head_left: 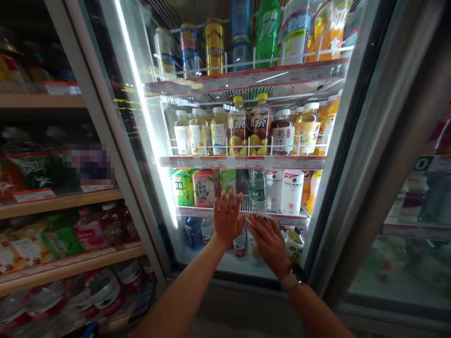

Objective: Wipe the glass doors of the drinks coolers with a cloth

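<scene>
A closed glass door (214, 260) of a lit drinks cooler stands before me. Flat against its lower part lies my left hand (227, 221), fingers spread and nothing in it. Just to the right, my right hand (269, 241) presses a crumpled white cloth or tissue (260, 215) to the glass. Only the cloth's upper edge shows past the fingers; the palm hides the remainder. Behind the glass, near the hands, stand a clear water bottle (258, 190), a white carton-like pack (292, 191) and a red tea bottle (203, 188).
Higher cooler shelves hold tea bottles (238, 126), cans (214, 47) and a green soda bottle (267, 33). A metal door frame (373, 155) runs along the right. At left, wooden shelves (59, 204) carry packaged drinks, with shrink-wrapped bottles (102, 291) below.
</scene>
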A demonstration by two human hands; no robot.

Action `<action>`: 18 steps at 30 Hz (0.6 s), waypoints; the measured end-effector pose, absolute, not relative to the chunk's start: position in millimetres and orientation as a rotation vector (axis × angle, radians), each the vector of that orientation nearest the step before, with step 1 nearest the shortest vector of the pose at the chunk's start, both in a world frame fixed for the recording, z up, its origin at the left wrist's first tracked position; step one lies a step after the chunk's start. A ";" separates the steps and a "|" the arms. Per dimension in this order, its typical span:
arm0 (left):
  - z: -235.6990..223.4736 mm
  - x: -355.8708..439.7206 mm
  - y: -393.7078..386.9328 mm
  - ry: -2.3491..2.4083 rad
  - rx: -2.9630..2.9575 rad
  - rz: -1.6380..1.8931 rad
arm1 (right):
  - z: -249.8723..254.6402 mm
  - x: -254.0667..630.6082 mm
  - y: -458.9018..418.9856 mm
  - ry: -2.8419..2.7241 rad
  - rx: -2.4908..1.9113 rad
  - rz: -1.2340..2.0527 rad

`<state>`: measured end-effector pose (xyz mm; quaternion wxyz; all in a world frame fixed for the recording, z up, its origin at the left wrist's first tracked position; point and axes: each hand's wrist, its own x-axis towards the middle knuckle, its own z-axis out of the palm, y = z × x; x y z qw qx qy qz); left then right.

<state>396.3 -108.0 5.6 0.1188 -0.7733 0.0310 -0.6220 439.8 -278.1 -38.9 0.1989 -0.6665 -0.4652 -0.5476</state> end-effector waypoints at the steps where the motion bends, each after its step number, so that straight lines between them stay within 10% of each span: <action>1: 5.2 396.1 -108.1 0.085 -2.258 -1.818 | -32.7 442.2 -281.6 -1.289 -1.866 -1.540; 11: 2.2 397.0 -108.6 0.094 -2.262 -1.816 | 31.9 470.8 -301.5 -0.494 -1.605 -1.660; 18: -0.2 397.6 -107.7 0.090 -2.282 -1.810 | -12.4 439.7 -254.6 -0.944 -1.730 -1.587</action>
